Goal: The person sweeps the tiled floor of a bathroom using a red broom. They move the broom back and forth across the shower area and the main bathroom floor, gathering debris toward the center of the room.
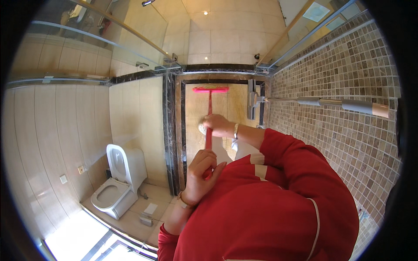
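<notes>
A pink floor squeegee or broom (210,89) with a long red handle lies with its wide head on the beige tiled floor (236,107), near the dark stone border. My right hand (218,125), with a bracelet at the wrist, grips the middle of the handle. Nearer my body, my left hand (202,169) is closed around the handle's upper end, its thumb held out to the side. Whether the head carries bristles or a rubber blade is not clear. My feet are on the floor just beyond and partly under my hands.
A flat mop (252,99) with a grey and metal pole leans at the mosaic-tiled wall (326,130) on the right. Glass panels with metal fittings and a dark stone sill (218,68) stand ahead. On the left are a white toilet (112,194) with raised lid and a window.
</notes>
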A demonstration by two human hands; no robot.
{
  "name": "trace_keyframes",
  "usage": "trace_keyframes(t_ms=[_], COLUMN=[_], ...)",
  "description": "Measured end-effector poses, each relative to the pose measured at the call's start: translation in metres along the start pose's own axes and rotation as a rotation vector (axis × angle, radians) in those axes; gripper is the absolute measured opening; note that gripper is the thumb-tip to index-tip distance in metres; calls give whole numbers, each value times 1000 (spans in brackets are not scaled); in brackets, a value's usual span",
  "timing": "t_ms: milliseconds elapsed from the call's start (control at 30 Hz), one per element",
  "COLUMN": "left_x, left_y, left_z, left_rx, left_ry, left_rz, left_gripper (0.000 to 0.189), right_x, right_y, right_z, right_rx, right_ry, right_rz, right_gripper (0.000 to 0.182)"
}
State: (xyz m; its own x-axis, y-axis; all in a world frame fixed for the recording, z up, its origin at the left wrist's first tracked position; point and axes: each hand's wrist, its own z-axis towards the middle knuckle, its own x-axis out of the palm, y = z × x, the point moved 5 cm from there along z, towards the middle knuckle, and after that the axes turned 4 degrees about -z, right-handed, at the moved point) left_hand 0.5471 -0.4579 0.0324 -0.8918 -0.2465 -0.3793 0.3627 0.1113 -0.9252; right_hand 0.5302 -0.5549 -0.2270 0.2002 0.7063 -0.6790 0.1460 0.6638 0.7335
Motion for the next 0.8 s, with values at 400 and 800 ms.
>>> trace_keyframes(t_ms=[400,800], left_x=[-52,-159], left_y=[104,95], left_z=[97,162], left_rx=[23,245], left_ry=[207,291], left_rz=[-14,95], left_gripper=[22,22], right_x=[11,2], right_y=[-104,-37], right_z=[65,215], right_rx=[198,131], right_ry=[-143,-70], right_rz=[-65,138], right_gripper=[16,10])
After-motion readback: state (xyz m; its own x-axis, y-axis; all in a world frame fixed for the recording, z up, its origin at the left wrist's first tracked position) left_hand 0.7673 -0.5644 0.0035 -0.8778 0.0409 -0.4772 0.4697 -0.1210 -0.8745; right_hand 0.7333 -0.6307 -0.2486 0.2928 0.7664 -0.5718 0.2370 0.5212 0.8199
